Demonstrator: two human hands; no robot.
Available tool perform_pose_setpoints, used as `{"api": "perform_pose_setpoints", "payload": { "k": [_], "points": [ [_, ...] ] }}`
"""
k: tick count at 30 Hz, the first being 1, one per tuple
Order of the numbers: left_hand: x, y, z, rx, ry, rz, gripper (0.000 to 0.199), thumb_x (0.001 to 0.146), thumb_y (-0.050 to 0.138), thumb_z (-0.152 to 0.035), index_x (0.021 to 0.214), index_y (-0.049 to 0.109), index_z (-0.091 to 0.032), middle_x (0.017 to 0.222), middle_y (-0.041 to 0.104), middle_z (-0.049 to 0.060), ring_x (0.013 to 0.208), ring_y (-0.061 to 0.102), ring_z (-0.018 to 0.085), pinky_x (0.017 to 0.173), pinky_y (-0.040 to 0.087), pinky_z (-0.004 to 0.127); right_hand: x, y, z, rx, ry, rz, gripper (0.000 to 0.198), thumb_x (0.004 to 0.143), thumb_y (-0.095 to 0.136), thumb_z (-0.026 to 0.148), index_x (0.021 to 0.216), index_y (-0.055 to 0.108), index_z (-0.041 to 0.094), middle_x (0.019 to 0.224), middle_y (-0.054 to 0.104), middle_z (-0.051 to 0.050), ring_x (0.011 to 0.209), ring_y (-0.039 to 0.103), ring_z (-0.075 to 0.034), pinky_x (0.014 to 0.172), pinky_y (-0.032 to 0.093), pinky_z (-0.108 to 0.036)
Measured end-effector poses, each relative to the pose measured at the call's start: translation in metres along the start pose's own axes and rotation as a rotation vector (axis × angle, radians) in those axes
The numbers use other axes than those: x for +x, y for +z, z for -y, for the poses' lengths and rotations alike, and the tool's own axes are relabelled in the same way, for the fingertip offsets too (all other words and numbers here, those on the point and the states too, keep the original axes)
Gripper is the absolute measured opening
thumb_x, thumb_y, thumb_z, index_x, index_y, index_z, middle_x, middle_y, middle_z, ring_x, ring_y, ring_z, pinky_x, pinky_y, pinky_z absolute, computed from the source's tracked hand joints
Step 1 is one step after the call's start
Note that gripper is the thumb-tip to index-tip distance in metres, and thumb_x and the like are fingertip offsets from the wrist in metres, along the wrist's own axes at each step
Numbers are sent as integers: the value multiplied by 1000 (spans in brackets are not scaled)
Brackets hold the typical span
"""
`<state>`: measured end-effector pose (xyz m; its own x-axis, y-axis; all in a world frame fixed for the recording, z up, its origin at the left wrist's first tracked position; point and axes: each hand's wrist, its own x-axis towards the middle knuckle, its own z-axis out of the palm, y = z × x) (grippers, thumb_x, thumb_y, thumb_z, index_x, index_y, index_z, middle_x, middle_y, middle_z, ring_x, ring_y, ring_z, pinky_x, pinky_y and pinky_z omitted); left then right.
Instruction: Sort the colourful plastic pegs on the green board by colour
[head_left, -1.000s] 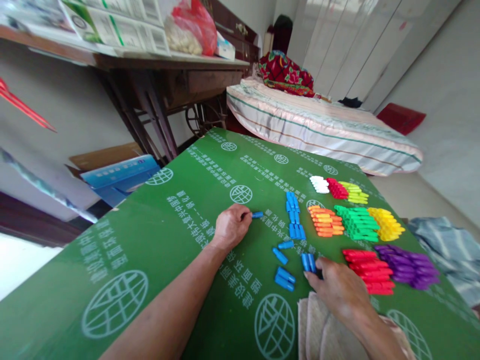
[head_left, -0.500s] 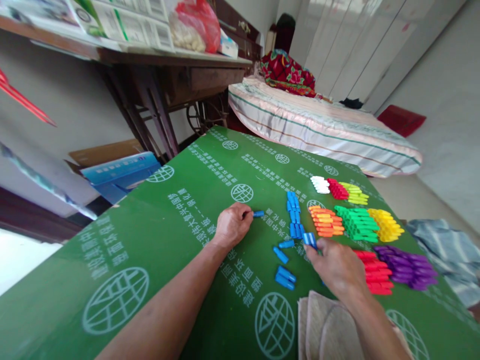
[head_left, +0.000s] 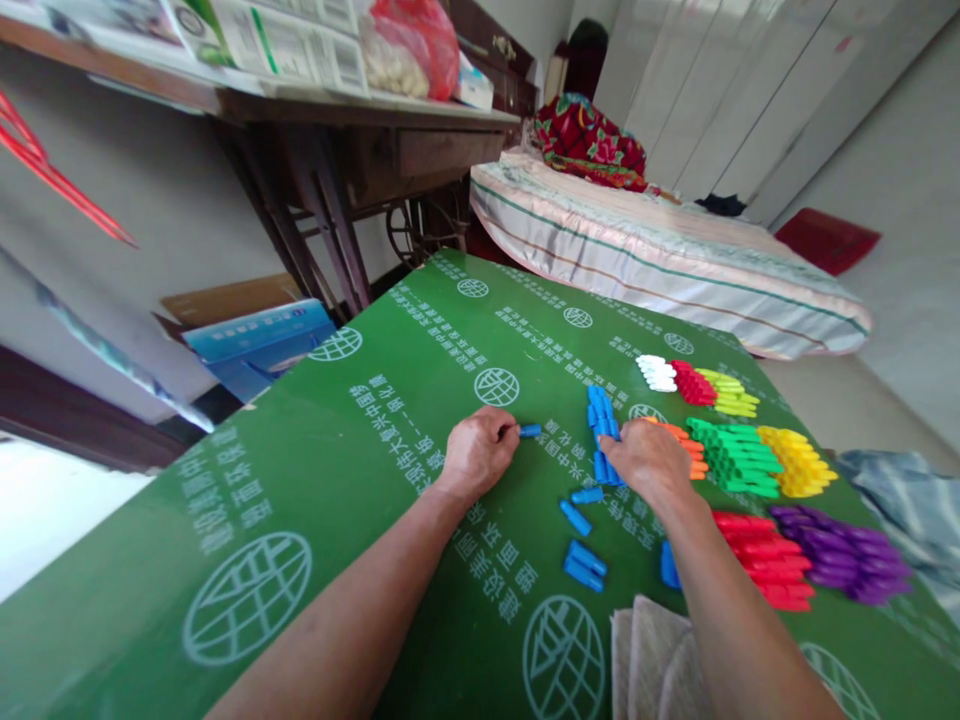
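Note:
My left hand (head_left: 480, 450) is closed in a pinch at the middle of the green table, with a small blue bullet-shaped plastic piece (head_left: 530, 431) poking out beyond its fingertips. My right hand (head_left: 649, 460) is closed on blue bullet-shaped pieces (head_left: 606, 428) at the top of the blue row; its fingers partly cover them. The far part of that blue row (head_left: 598, 398) shows past the fingertips. Nearer to me lie several loose blue pieces (head_left: 576, 517), two of them side by side (head_left: 585, 566). Another blue piece (head_left: 670, 565) is half hidden by my right forearm.
Stacked pieces stand at the right: white (head_left: 656, 373), dark red (head_left: 693, 383), lime (head_left: 724, 393), orange (head_left: 694, 458), green (head_left: 733, 455), yellow (head_left: 796, 460), red (head_left: 765, 560) and purple (head_left: 840, 550). A folded beige cloth (head_left: 652, 660) lies under my right forearm. A bed (head_left: 660, 240) stands beyond the table.
My right hand has moved away from me, carrying blue pieces from the near end of the blue row onto it. My left hand stays in place. The view has shifted slightly.

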<state>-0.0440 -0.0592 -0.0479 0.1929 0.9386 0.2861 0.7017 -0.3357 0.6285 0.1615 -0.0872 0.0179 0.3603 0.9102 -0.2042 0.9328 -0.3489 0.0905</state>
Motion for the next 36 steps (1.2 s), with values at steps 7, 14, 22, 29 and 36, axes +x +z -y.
{"api": "perform_pose_setpoints", "payload": {
  "k": [7,14,22,29,36],
  "points": [
    [0,1,0,-6,2,-2,18,81,51,-27,74,66,-20,76,65,2,70,58,14,65,43,25,1,-1,0,7,3,2,43,87,43,48,90,72,17,98,71,-15,94,66,-29,73,50,-35],
    [0,1,1,-1,5,-7,18,81,51,-26,75,67,-20,76,65,2,69,58,14,64,42,25,-2,-1,0,2,6,2,44,87,42,52,88,72,20,94,72,-13,90,67,-25,70,49,-32],
    [0,2,2,0,12,-14,18,81,51,-26,75,67,-21,76,65,2,69,58,14,64,42,26,-16,-2,-28,4,13,-17,45,88,37,54,86,70,23,88,72,-10,85,67,-26,63,44,-32],
    [0,2,2,-8,19,-18,19,81,51,-27,74,67,-21,76,65,1,69,58,13,65,43,25,-52,13,-66,-26,-19,-3,34,89,42,48,90,68,25,80,72,-6,79,67,-23,58,39,-28],
    [1,1,1,11,21,-30,18,81,50,-28,73,66,-21,75,65,1,68,58,13,64,42,25,-85,32,-86,-7,-11,82,29,91,43,44,96,65,24,80,72,-5,79,68,-23,57,37,-27]
  ]
}}
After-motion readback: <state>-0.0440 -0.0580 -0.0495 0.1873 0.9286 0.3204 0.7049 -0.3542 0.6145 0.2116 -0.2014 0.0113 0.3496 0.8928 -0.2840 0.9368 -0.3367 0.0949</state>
